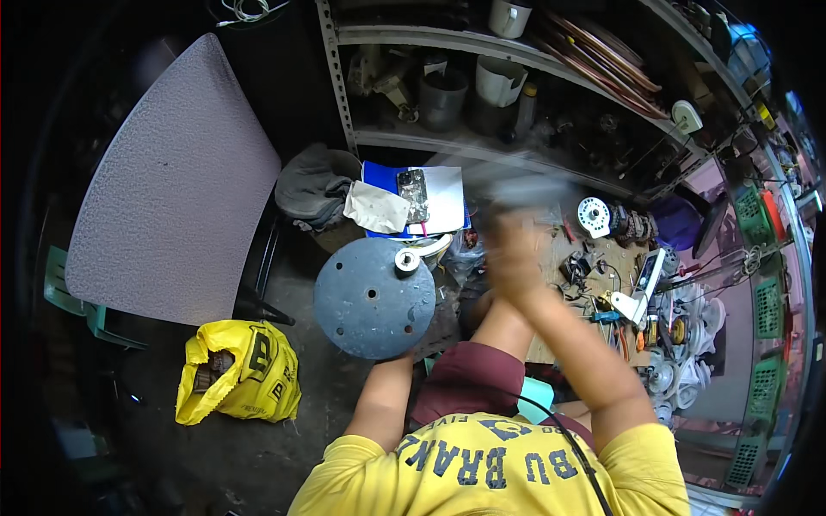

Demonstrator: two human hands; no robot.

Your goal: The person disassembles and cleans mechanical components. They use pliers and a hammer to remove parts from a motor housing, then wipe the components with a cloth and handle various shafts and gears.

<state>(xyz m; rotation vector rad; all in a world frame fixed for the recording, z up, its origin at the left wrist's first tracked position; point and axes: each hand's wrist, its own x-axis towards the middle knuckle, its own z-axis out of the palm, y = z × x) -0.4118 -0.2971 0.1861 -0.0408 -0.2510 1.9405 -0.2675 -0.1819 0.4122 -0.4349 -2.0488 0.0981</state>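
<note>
A round blue-grey disc (372, 310) with several small holes fills the space in front of my left forearm (381, 400). My left hand is hidden behind the disc's near edge, so its fingers do not show. On the disc's upper right stands a small spool-like knob (406, 262) with a white top, and a curved white piece (432, 248) lies beside it. My right hand (516, 249) is raised to the right of the disc, smeared by motion. Just beyond it is a blurred grey shape (529, 191); whether the hand grips it is unclear.
A blue folder (372, 175) with papers and a phone (413, 193) lies beyond the disc. The workbench (551, 344) at right carries tools and parts. A yellow bag (275, 391) sits on the floor at left, near a grey padded panel (172, 189). Metal shelves (499, 43) stand behind.
</note>
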